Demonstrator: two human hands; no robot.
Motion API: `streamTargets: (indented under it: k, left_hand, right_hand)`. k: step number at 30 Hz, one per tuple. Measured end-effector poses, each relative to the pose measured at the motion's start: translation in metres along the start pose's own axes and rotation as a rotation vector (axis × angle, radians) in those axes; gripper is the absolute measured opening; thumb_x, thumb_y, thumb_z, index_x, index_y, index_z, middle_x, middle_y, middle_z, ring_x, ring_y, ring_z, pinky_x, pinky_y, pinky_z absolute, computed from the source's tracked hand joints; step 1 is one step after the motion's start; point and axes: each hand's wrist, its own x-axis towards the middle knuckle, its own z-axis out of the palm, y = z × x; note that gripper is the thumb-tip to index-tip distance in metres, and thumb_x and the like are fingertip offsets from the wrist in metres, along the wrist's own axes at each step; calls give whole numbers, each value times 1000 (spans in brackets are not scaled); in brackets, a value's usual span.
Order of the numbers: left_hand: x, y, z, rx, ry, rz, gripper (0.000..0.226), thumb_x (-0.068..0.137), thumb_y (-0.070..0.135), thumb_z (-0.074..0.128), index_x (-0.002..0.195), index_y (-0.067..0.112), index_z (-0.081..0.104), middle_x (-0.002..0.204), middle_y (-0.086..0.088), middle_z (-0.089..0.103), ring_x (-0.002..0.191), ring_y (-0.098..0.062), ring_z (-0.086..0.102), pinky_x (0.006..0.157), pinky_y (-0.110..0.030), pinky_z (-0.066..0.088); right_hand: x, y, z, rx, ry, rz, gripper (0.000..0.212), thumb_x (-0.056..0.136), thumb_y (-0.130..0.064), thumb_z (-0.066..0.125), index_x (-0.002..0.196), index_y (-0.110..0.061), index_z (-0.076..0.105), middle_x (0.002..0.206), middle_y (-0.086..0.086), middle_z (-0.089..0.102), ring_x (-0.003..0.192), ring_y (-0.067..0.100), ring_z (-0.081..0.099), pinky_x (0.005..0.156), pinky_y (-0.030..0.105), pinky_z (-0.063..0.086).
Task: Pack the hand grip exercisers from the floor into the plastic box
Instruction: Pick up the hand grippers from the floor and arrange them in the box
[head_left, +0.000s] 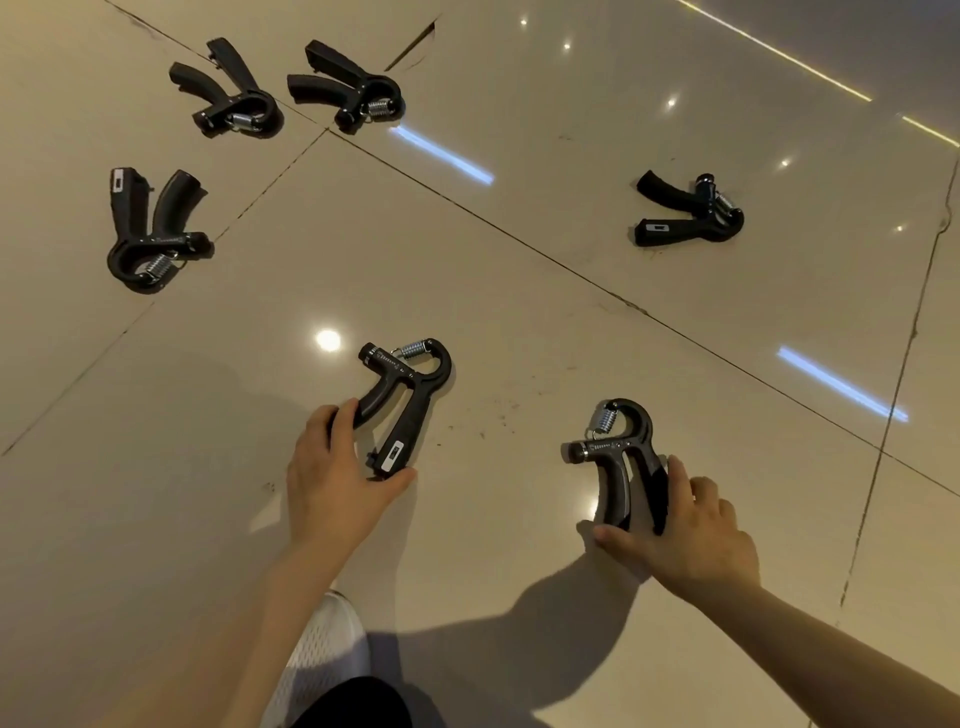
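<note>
2 hands, left hand (332, 480) and right hand (691, 535), each grip 1 floor exerciser (402, 400) (621, 462)

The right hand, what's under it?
Under the right hand lie the handle ends of one gripper on the floor; thumb and fingers curl round them. Its spring and knob stick out in plain view. The handle tips are covered.

Light: warm, moderately bright, from overhead.
Glare: spot and strip reflections on glossy beige tiled floor (519, 291).
Shadows: soft, beneath forearms.
Edges: wide-angle bending.
Focus: sharp.
</note>
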Motion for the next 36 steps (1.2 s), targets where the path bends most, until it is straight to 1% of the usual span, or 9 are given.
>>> streamTargets:
  k: [3,6,11,16,19,23,27,32,36]
  left_hand:
    - [-4,3,-3,-5,-10,-12,96,56,37,86,135,7,40,128,-14,42,114,-30,40,91,-42,40]
    - [-14,5,-7,39,3,0,98,54,37,87,134,5,41,123,-16,43,112,-33,39,89,-39,39]
    - [-33,7,-15,73,7,127,90,42,30,89,119,1,50,111,-17,48,98,-33,46,77,-36,40]
    - [-67,1,-19,195,14,332,86,37,33,83,112,1,55,100,-13,56,84,-30,57,71,-40,45]
    - [-94,-1,-20,276,5,410,83,42,40,74,114,3,54,102,-11,56,88,-30,57,75,-39,45]
    - [-125,7,-28,420,-26,568,90,38,41,82,115,8,50,103,-9,57,90,-27,59,78,-40,48]
    - [-175,16,-34,498,-17,722,83,41,34,81,114,10,52,103,-8,57,90,-25,57,78,-40,48]
    - [-229,40,-66,646,83,915,81,45,26,79,118,6,50,107,-11,55,92,-27,54,81,-41,39]
    - [-287,78,-107,666,223,915,70,55,31,75,115,5,49,105,-11,55,91,-29,55,79,-43,41]
  right_hand:
    - [0,-9,2,-2,-10,12,125,43,-96,44,139,-22,15,126,4,40,119,26,44,86,39,46]
    - [3,-18,4,9,-41,58,107,53,-72,67,134,-18,21,112,4,39,109,25,47,79,34,46]
    - [-1,-4,-3,-20,-8,-22,93,57,-42,78,129,-18,25,104,4,28,96,25,40,73,30,41]
    - [-41,23,-8,-263,130,-259,85,68,-46,68,134,-24,18,118,6,33,100,22,43,82,27,46]
    - [-67,39,-4,-299,139,-303,90,70,-44,67,139,-25,12,124,6,34,105,22,43,87,27,45]
    - [-93,55,2,-395,205,-359,98,69,-43,67,144,-22,8,129,7,34,112,25,42,94,30,40]
    - [-129,74,3,-443,268,-430,101,69,-44,69,144,-23,5,128,8,36,114,26,40,98,32,38]
    - [-183,122,-20,-568,360,-537,111,69,-49,72,146,-23,-3,128,9,40,115,26,41,99,33,37]
    - [-241,167,-63,-755,495,-652,110,71,-50,71,146,-25,-6,130,10,39,113,25,41,98,32,38]
